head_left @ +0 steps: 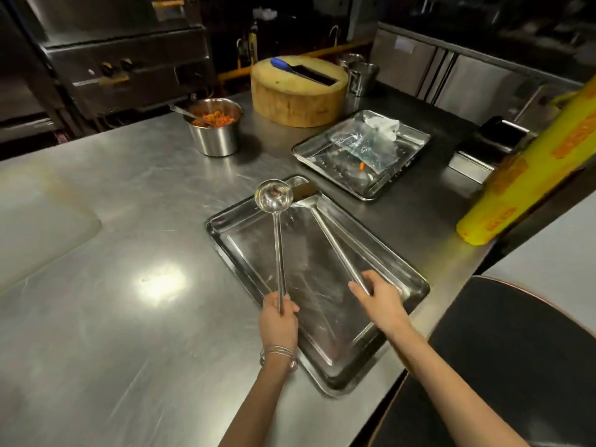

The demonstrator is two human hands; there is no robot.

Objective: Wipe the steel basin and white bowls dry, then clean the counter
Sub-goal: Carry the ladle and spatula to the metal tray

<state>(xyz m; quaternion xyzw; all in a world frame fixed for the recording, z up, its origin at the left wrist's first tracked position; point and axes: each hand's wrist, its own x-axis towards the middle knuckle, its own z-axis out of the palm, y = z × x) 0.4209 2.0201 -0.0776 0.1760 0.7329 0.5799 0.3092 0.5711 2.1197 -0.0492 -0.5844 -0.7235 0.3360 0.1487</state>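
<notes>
A big shiny steel counter point(129, 317) holds everything here. Close by sits a flat steel tray point(322, 321). The left hand point(279, 317) has its fingers wrapped around the end of a long ladle point(279, 253). The round scoop of the ladle is over the far corner of the tray. The right hand point(380, 301) has its fingers curled on the end of a long steel spatula point(335, 246) that lies in the tray.

Farther back is a second tray point(325, 171). It holds a crumpled see-through bag point(367, 143) and a tiny orange bit point(362, 166). To the left stands a steel pot point(216, 137) with orange-red food point(214, 118) and a spoon point(182, 111) in it. Behind it is a round wooden block point(296, 101) with a blue-handled knife point(306, 71) on top. Steel cups point(362, 77) stand beside the block. A yellow roll point(522, 175) leans at the right edge.
</notes>
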